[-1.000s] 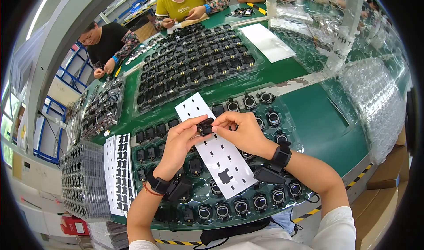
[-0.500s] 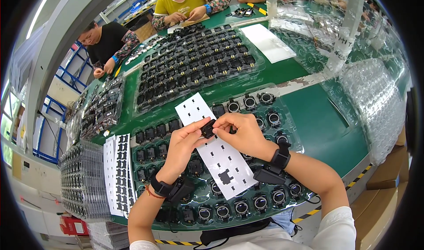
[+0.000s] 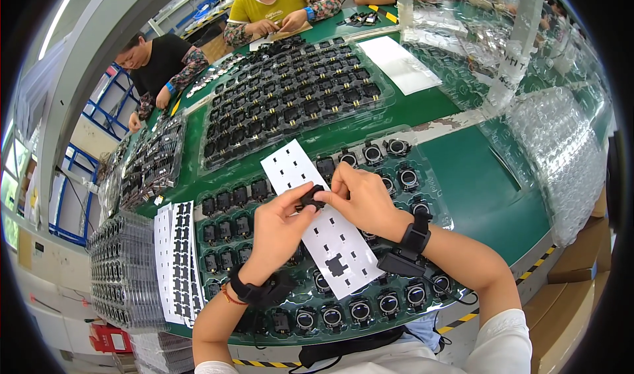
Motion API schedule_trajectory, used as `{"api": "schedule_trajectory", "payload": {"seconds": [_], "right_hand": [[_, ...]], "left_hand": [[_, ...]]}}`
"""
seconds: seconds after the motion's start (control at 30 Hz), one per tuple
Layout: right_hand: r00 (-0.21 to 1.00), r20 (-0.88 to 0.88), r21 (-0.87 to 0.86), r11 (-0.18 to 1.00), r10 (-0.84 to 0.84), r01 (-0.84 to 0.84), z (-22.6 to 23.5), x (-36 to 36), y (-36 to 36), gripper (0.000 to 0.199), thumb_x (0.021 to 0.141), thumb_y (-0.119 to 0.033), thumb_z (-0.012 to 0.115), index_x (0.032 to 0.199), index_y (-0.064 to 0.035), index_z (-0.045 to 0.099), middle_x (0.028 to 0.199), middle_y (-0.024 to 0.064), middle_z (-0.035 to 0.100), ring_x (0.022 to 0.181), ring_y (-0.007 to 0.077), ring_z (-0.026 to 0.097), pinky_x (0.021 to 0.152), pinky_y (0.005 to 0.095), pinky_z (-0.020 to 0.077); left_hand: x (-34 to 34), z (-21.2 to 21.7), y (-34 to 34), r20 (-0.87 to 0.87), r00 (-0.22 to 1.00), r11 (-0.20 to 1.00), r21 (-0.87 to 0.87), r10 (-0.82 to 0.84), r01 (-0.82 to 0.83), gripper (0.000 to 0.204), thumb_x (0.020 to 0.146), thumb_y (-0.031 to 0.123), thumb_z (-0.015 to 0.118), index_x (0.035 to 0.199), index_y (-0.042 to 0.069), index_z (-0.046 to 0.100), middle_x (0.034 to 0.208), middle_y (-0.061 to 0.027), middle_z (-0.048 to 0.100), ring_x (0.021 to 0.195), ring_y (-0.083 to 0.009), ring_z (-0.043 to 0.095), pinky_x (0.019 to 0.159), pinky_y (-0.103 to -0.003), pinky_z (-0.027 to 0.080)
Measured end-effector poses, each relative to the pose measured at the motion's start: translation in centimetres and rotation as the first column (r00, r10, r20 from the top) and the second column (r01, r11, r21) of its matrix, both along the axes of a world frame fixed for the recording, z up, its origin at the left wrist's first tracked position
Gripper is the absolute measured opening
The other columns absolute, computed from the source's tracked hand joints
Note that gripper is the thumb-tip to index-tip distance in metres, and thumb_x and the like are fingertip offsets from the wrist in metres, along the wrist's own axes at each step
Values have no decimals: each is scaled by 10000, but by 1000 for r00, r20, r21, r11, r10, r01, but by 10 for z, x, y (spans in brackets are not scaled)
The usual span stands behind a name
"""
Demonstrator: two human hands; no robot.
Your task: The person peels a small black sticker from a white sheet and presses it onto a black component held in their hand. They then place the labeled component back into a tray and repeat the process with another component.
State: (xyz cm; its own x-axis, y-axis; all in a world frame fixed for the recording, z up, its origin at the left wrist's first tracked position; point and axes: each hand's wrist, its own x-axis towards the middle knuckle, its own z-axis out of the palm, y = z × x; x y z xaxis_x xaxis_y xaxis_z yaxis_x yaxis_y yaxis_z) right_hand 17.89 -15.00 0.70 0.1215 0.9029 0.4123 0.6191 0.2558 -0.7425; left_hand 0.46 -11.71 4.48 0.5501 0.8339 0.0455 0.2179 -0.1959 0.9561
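A small black plastic part [image 3: 310,198] is gripped between the thumb and fingers of my left hand [image 3: 274,232]. From the right side, my right hand [image 3: 365,199] reaches it with bent fingers, its thumb pressed against the part. Beneath both hands a white sheet of small black stickers [image 3: 323,245] lies slantwise, with one larger black shape near its lower end. The sheet rests across a clear plastic tray [image 3: 432,182], which holds rows of black parts, several with round lens-like rings. The fingers hide much of the held part.
Beyond lies a large tray of black parts [image 3: 290,87]. At left are stacked clear trays [image 3: 122,268] and black-patterned sticker sheets [image 3: 181,262]. Bubble wrap [image 3: 561,163] hangs over the right edge above cardboard boxes [image 3: 581,255]. Two people work across the green table [image 3: 489,189]; a third is partly visible.
My right hand has shifted slightly, its thumb now lying over the part. My left hand has turned and sunk a little. The sticker sheet has stayed put.
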Motion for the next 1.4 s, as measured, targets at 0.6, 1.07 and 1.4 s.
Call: {"api": "schedule_trajectory", "payload": {"seconds": [0.6,1.07,1.4], "right_hand": [[966,250,-37,998,60,-52,-12,4,-2,388,745,-259,709,984,-21,517,643,92,585,731,297,550,691,402,427],[956,292,82,995,36,-63,-14,5,-1,221,775,-204,673,919,-62,583,748,101,560,779,287,538,704,377,434],[928,368,66,994,60,-91,-11,4,-3,209,777,-203,679,920,-65,616,818,94,510,826,275,496,759,374,420]], "left_hand": [[-64,18,-29,-352,931,983,113,-94,142,216,756,-84,642,957,-22,594,918,-51,586,781,-111,599,712,-260,538],[-77,-1,-68,-537,842,950,234,-50,206,199,705,-55,709,869,-17,602,872,-79,549,613,-141,591,528,-238,486],[-70,5,-71,-571,821,902,345,-17,259,174,748,-68,619,902,8,592,925,-100,553,592,-213,604,531,-318,500]]}}
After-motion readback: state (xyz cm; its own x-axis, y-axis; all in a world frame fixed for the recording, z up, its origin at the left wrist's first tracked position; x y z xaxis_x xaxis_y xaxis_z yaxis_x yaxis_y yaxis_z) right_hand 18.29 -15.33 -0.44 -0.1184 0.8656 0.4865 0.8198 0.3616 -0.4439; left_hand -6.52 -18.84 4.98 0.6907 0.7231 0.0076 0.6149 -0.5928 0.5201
